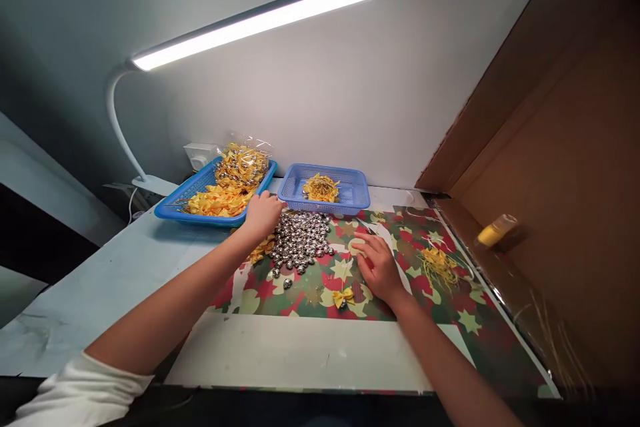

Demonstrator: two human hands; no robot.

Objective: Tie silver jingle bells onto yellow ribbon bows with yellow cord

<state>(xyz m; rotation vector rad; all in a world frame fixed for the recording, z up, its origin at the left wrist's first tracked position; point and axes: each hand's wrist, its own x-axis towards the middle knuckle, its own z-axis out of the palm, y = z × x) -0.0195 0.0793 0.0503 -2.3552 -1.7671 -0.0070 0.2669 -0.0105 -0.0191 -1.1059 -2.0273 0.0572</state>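
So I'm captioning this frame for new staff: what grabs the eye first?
The glowing white strip desk lamp slants across the top. Below it, a heap of shiny silver metal bells lies on the red-and-green star-patterned mat, with the left hand at its edge and the right hand flat alongside.

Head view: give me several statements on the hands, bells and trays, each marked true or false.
1. The left hand reaches to the far edge of the silver bells. True.
2. The right hand holds a pair of scissors. False: it rests on the patterned mat, no tool visible.
3. The small blue tray is full of silver bells. False: it holds yellow strands.
4. A finished yellow bow lies on the mat near the right hand. True.
5. The desk lamp is off. False: it is lit.
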